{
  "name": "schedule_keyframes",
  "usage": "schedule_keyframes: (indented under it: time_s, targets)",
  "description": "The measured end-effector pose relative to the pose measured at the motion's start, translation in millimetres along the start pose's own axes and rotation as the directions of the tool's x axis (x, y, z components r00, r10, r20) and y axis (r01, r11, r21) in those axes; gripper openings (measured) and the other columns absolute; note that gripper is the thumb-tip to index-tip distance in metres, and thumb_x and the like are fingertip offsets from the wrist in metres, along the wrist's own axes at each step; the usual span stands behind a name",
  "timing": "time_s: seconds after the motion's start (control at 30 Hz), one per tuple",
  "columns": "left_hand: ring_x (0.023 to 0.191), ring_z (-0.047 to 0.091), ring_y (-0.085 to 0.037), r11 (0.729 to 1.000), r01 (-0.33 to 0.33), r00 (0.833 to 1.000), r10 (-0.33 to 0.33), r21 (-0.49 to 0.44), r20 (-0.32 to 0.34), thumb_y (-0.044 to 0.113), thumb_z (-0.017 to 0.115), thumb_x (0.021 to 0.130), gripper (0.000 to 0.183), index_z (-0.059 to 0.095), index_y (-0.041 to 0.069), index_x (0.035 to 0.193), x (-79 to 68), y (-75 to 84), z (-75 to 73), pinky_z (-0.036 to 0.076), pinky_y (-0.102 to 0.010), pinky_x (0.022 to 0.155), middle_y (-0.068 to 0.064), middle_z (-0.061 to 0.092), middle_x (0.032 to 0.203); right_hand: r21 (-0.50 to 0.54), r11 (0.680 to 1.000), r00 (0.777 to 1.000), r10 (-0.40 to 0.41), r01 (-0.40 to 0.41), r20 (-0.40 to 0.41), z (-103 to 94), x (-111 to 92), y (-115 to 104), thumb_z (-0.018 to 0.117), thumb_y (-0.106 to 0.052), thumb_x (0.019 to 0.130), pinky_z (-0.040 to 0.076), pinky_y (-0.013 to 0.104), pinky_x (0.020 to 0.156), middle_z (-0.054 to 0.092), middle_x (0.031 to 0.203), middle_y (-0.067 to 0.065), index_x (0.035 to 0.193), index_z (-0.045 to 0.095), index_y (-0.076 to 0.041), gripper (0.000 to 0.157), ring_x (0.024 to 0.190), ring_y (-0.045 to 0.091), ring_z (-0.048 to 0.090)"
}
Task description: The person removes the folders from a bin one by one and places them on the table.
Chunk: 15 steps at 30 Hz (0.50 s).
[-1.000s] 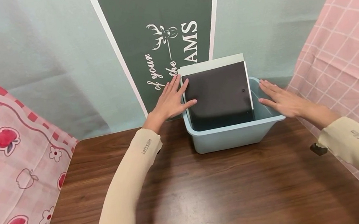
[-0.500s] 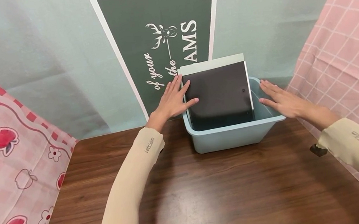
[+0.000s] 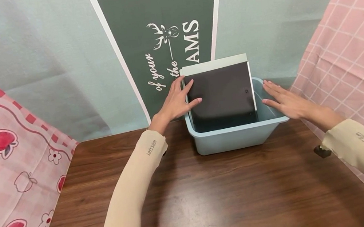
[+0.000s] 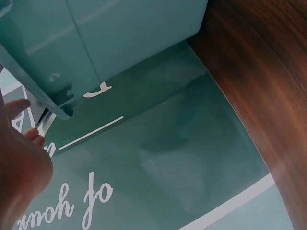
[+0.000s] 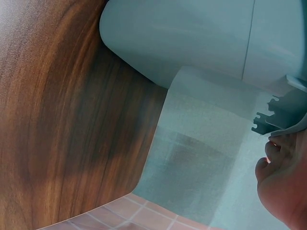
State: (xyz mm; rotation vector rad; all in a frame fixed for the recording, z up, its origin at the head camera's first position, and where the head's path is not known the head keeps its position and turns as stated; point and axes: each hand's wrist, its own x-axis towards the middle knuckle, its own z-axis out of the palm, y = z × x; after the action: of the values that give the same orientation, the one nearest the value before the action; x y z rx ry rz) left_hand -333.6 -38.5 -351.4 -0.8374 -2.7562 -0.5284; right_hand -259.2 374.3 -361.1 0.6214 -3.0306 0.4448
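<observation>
A light blue plastic bin stands on the wooden table. Leaning upright in it is a flat black panel with a small round mark near its right edge, and a pale green panel shows behind its top. My left hand is at the black panel's upper left corner, its thumb and index finger spread over the face and the other fingertips at the edge. My right hand lies along the bin's right rim, fingers extended and thumb over the inside. The lower ends of both panels are hidden by the bin's front wall.
The wooden table extends in front of the bin. A grey-green cloth with white lettering and a deer's head hangs right behind it. Pink cloths flank both sides.
My left hand's fingers have bent a little at the panel's corner, where they lay straighter before. My right hand, the bin and the panels have hardly moved.
</observation>
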Motion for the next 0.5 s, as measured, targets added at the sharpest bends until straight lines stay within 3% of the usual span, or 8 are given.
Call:
schedule_keyframes:
  time_s: [0.23,0.4,0.5]
  targets:
    - [0.139,0.033,-0.023,0.985,-0.1,0.989,0.083,-0.14,-0.121,0.046,0.06,0.093,0.072,0.036,0.015,0.152,0.7,1.6,3.5,0.038,-0.036,0.109,-0.01,0.011,0.155,0.008,1.0,1.0,-0.018,0.018,-0.013,0.9,0.4,0.2,0.039,-0.04,0.105,0.001,0.047,0.121,-0.003,0.163,0.008,0.156,0.008,-0.004,0.07,0.15,0.031,-0.001]
    - [0.129,0.047,-0.019,0.97,-0.11,0.983,0.073,-0.216,-0.171,0.032,0.066,0.093,0.066,0.04,0.011,0.15,0.2,5.4,3.6,0.047,-0.032,0.095,-0.009,0.013,0.153,0.007,1.0,1.0,-0.016,0.016,-0.02,1.0,0.6,0.0,0.039,-0.04,0.105,0.001,0.047,0.121,-0.002,0.164,0.009,0.156,0.009,-0.003,0.07,0.15,0.03,-0.001]
    - [0.125,0.05,-0.021,0.956,-0.118,0.978,0.066,-0.267,-0.196,0.025,0.069,0.091,0.064,0.043,0.01,0.148,0.6,6.0,4.6,0.049,-0.029,0.095,-0.009,0.016,0.153,0.006,1.0,1.0,-0.017,0.017,-0.023,1.5,0.5,-0.2,0.039,-0.04,0.105,0.001,0.047,0.121,-0.001,0.164,0.01,0.156,0.009,-0.003,0.07,0.15,0.03,-0.001]
